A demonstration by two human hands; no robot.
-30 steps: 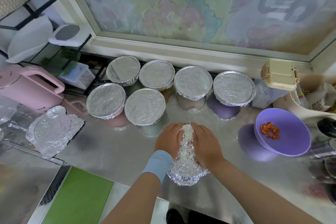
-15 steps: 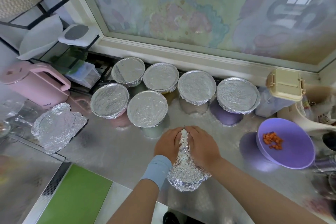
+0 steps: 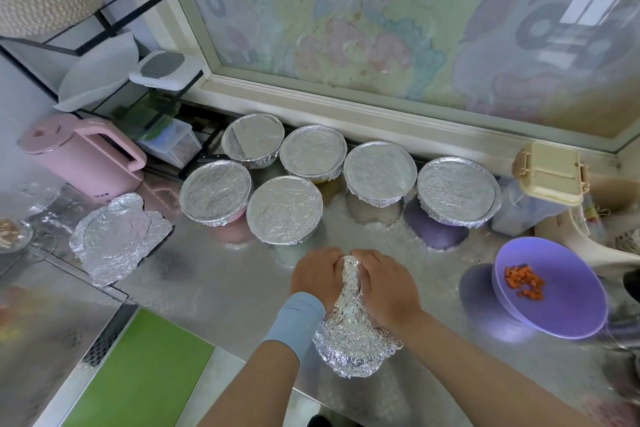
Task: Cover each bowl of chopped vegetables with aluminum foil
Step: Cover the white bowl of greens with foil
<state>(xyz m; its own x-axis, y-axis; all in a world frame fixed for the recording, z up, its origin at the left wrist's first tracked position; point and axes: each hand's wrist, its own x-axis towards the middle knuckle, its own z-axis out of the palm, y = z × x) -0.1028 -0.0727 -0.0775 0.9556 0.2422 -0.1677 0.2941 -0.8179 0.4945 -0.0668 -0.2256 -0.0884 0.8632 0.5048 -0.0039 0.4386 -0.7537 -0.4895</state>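
Hands close together, the left hand (image 3: 317, 276) and the right hand (image 3: 388, 283) are pinching a crumpled foil sheet (image 3: 353, 345) on the steel counter (image 3: 221, 282), with six foil-covered bowls (image 3: 284, 209) behind and a purple bowl (image 3: 564, 308) of carrot cubes (image 3: 524, 282) uncovered at right.

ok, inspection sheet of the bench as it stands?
surface: shiny metal counter.
job's things: six foiled bowls in two rows at the back; purple bowl at right uncovered, carrot cubes inside; crumpled foil in the hands, near the front edge.
clutter: spare foil lying at left; pink kettle; beige box; green board.
grips: left hand and right hand both hold the foil's top, one on each side.
cables: nothing seen.
surroundings: patterned window behind the bowls; black rack at far left.
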